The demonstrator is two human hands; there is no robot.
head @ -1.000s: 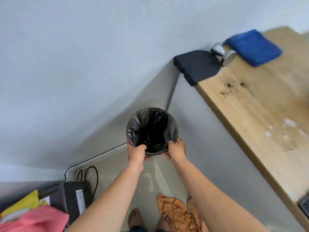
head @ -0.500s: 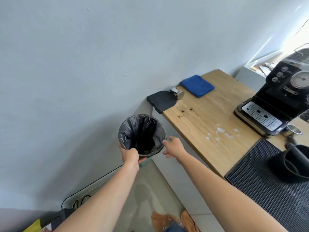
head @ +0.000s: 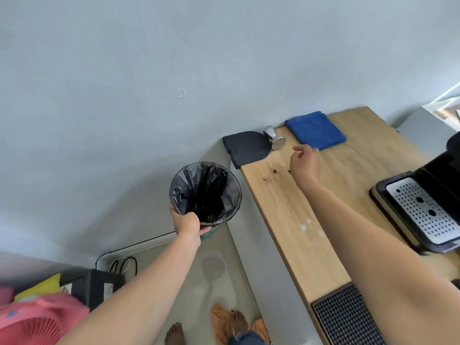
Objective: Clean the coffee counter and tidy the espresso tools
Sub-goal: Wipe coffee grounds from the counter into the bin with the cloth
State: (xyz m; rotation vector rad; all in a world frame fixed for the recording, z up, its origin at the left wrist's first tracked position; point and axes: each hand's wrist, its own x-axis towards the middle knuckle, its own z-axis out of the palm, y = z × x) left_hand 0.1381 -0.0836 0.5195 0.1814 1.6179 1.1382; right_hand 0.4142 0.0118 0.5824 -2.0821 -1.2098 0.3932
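Right hand lets go of the bin and reaches over the counter

The left hand [head: 187, 224] alone now clamps the rim of the bin [head: 206, 192] with its crinkled black liner, just off the wooden counter [head: 311, 257] edge; the right hand [head: 305, 162], fingers loosely apart and empty, hovers past gritty coffee grounds [head: 270, 176], near the folded blue cloth [head: 316, 130] and shiny metal tamper [head: 273, 138], likely to sweep crumbs binward

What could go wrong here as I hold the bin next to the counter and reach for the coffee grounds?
The bin hangs from the left hand alone, its rim apart from the counter edge, so swept coffee grounds may fall to the floor. The right hand is close to the tamper and could knock it.
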